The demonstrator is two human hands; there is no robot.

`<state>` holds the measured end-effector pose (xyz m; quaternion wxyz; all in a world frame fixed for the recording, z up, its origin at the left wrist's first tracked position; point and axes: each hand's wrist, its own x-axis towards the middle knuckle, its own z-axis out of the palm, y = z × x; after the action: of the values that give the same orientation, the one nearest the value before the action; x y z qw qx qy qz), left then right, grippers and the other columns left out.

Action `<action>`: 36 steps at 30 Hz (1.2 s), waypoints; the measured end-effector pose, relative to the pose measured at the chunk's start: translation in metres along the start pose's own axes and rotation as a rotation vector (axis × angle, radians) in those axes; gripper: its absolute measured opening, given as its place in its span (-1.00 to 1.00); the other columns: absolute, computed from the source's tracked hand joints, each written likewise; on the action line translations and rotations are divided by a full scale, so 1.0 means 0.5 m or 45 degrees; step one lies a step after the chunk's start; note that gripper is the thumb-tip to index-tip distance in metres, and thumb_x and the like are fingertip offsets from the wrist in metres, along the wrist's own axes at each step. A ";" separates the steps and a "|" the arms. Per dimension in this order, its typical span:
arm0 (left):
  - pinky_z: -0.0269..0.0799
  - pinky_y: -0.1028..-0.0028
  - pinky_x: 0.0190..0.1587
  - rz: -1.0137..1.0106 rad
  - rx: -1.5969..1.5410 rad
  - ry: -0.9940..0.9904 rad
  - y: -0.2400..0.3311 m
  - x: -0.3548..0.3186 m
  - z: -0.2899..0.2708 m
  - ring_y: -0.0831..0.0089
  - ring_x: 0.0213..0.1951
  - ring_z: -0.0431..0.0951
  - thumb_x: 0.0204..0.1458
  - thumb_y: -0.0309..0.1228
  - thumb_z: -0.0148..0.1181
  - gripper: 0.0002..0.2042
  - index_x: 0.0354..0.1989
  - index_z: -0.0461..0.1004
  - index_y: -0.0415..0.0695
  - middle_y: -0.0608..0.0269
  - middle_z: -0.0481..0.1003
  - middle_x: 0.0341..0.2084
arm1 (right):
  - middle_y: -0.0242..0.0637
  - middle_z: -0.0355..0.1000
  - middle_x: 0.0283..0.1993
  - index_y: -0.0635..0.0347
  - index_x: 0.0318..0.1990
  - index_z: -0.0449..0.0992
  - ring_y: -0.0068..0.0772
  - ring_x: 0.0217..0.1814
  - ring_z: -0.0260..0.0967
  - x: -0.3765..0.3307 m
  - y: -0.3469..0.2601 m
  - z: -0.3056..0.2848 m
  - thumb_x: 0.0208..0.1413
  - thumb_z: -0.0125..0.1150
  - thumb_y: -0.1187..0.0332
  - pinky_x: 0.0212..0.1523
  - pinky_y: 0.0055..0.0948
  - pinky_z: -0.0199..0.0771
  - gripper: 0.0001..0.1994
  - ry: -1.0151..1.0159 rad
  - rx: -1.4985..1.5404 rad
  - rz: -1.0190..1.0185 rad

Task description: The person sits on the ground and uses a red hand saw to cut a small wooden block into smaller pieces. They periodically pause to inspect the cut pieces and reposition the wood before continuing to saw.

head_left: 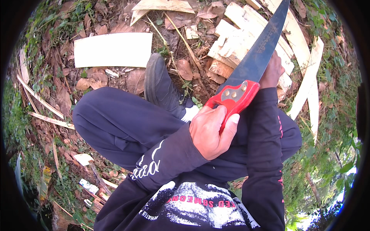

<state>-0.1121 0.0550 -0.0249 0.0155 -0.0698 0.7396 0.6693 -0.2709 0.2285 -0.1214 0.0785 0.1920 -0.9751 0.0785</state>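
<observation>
A hand saw (pixel 257 51) with a dark toothed blade and a red handle slants up to the right, its tip at the top edge of the head view. My left hand (pixel 212 133) is closed around the red handle. Behind the blade, my right hand (pixel 272 70) is beside a stack of pale split wood (pixel 231 48). The blade covers part of this hand, and its fingers are mostly hidden, so what it grips, if anything, does not show.
A pale flat board (pixel 113 50) lies at the far left. Long wood strips (pixel 309 79) are on the right, and a curved piece (pixel 163 5) is at the top. My dark shoe (pixel 163 86) and crossed legs are close by, among dry leaves and weeds.
</observation>
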 end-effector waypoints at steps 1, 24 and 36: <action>0.21 0.23 -0.52 0.002 0.001 0.000 0.001 0.000 -0.001 0.07 -0.62 0.33 0.14 -0.51 0.10 -0.79 -0.51 0.28 -0.27 -0.01 0.28 -0.66 | -0.27 0.41 -0.26 0.17 -0.17 0.45 -0.19 -0.18 0.39 0.000 -0.001 -0.001 -0.03 0.22 0.34 -0.22 -0.19 0.27 -0.74 -0.021 -0.025 0.021; 0.26 0.28 -0.55 -0.170 0.021 0.034 0.040 0.017 0.012 0.14 -0.66 0.39 0.14 -0.52 0.10 -0.83 -0.48 0.30 -0.27 0.02 0.32 -0.69 | -0.31 0.40 -0.13 0.03 0.04 0.43 -0.13 -0.07 0.34 -0.012 0.031 0.033 -0.02 0.29 0.25 -0.12 -0.11 0.12 -0.58 -0.107 -0.111 0.261; 0.25 0.29 -0.55 -0.205 0.038 0.062 0.042 -0.012 0.018 0.14 -0.66 0.37 0.16 -0.51 0.09 -0.80 -0.49 0.30 -0.29 0.01 0.31 -0.68 | -0.30 0.38 -0.11 0.00 0.06 0.42 -0.10 -0.04 0.33 -0.005 0.001 0.021 -0.01 0.28 0.19 -0.11 -0.08 0.13 -0.56 -0.139 -0.088 0.330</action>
<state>-0.1096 0.0663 -0.0042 0.0522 -0.1451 0.7416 0.6529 -0.2702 0.2282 -0.1320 0.0212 0.0658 -0.9966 0.0439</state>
